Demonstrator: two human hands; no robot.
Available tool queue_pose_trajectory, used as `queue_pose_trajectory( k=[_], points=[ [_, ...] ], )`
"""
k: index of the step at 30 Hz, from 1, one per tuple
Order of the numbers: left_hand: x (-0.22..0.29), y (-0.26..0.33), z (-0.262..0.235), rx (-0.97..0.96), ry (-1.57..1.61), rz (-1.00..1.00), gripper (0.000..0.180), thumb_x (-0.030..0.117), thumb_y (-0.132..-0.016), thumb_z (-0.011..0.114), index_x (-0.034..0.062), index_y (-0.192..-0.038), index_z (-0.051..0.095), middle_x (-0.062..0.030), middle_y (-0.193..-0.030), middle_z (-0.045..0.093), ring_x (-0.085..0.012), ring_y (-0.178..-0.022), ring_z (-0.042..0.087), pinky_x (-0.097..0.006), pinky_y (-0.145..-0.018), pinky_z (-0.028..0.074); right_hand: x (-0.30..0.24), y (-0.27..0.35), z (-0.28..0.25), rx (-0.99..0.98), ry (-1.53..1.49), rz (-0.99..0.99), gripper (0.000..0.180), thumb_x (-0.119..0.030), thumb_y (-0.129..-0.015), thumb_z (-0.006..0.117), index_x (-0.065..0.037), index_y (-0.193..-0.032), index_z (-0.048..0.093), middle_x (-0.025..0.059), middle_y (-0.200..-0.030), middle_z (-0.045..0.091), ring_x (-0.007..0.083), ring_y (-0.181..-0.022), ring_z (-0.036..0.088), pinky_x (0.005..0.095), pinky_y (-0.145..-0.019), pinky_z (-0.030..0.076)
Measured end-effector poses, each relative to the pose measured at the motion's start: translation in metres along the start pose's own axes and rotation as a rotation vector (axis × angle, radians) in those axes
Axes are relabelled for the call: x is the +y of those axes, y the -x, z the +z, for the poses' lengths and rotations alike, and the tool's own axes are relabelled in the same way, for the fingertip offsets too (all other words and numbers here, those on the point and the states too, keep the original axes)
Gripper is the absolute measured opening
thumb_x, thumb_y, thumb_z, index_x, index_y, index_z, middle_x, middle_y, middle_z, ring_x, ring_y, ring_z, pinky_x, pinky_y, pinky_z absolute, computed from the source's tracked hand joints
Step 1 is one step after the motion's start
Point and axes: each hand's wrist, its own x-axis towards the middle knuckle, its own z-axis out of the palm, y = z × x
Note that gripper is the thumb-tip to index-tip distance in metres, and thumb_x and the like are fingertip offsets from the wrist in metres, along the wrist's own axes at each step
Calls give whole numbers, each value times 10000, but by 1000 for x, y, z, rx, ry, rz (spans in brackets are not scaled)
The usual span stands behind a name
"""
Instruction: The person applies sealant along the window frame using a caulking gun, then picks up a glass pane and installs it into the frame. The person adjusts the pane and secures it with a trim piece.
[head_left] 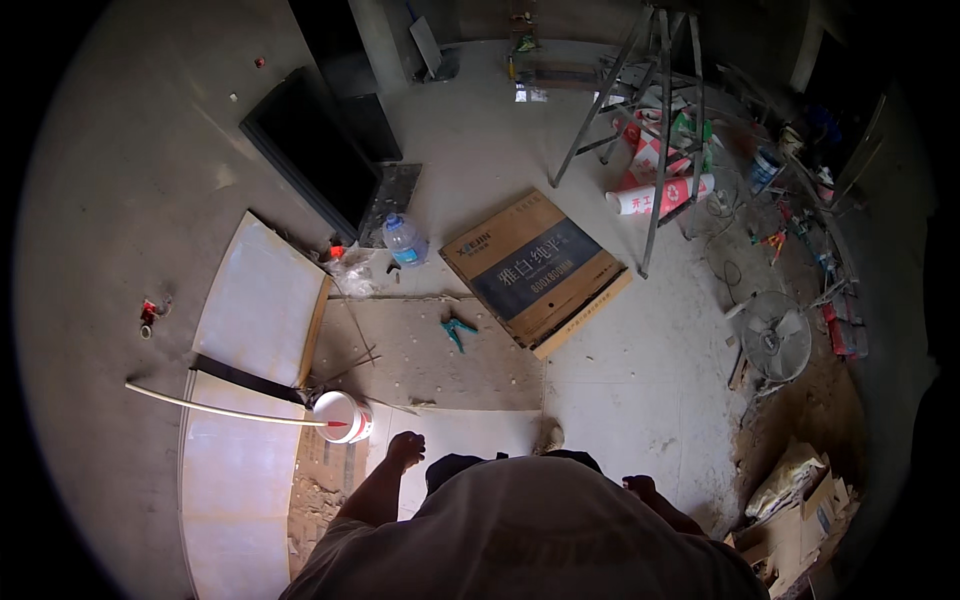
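My left hand (406, 451) hangs low in front of me with its fingers curled in, and nothing shows in it. Nearest to it is a white bucket (343, 417) with a red mark, where a long pale rod (235, 409) ends. My right hand (640, 486) is at my other side, small and dark, its fingers hard to make out. On the floor ahead lie a teal pliers-like tool (457, 331) and a flat brown cardboard box (530, 268) with a dark band. Neither hand touches them.
Large pale tiles (255, 300) lean along the left. A big water bottle (404, 240) stands near a dark panel (310, 155). Ahead right is a metal stepladder (660, 140) over red-and-white rolled sheeting (660, 192). A round fan (776, 337) and torn cardboard (800, 525) lie right.
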Motion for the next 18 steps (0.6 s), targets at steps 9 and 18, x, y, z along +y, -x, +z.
queue_pose_trajectory(
  k=[9, 18],
  points=[
    [100, -54, 19, 352, -307, -206, 184, 193, -995, 500, 58, -898, 579, -98, -756, 584, -215, -592, 592, -376, -520, 509, -477, -63, 5, 25, -32, -256, 253, -216, -865, 588, -156, -656, 458, -12, -592, 437, 147, -462, 433, 329, -449, 361],
    [275, -169, 8, 436, -621, -286, 262, 284, -971, 662, 25, -930, 658, -99, -745, 657, -225, -588, 653, -368, -501, 550, -584, -163, 45, -205, -3, -50, 249, -164, -917, 539, -154, -684, 452, 27, -599, 415, 179, -486, 423, 363, -446, 346]
  ],
)
